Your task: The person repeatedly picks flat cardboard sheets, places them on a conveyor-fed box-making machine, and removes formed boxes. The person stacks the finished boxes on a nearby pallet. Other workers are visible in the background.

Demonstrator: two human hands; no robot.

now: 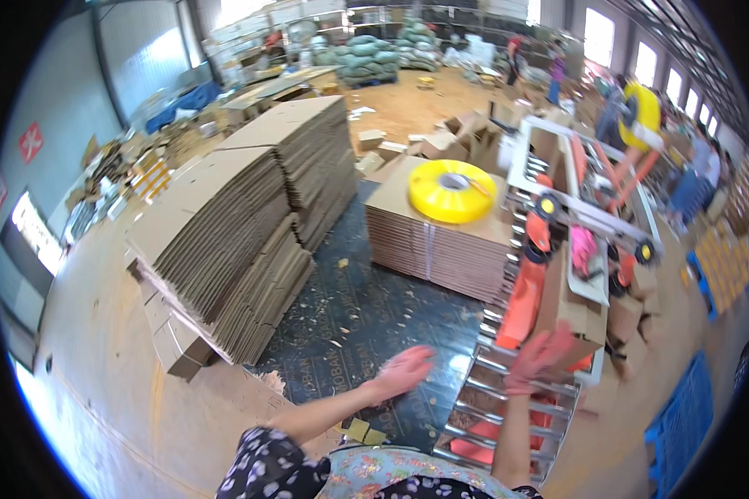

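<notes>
My left hand [404, 374] hovers over the dark printed board [349, 320], fingers stretched out, with nothing in it. It is slightly blurred. Above the roller conveyor [483, 391] my right hand [541, 358] is raised with its fingers extended, at the near end of a brown cardboard box [581, 320]. Whether the palm presses on the box I cannot tell. The box lies on the rollers inside an orange and grey carton-taping machine [595, 212]. A large yellow tape roll [453, 191] rests on a strapped stack of flat cardboard [437, 249] to the left of the machine.
Tall stacks of folded cardboard [233, 208] stand on the left. Another yellow tape roll [641, 116] is mounted high on the machine. A blue pallet [682, 416] lies at the right. Loose cartons [466, 137], piled green sacks [366, 62] and other people [699, 175] are farther off.
</notes>
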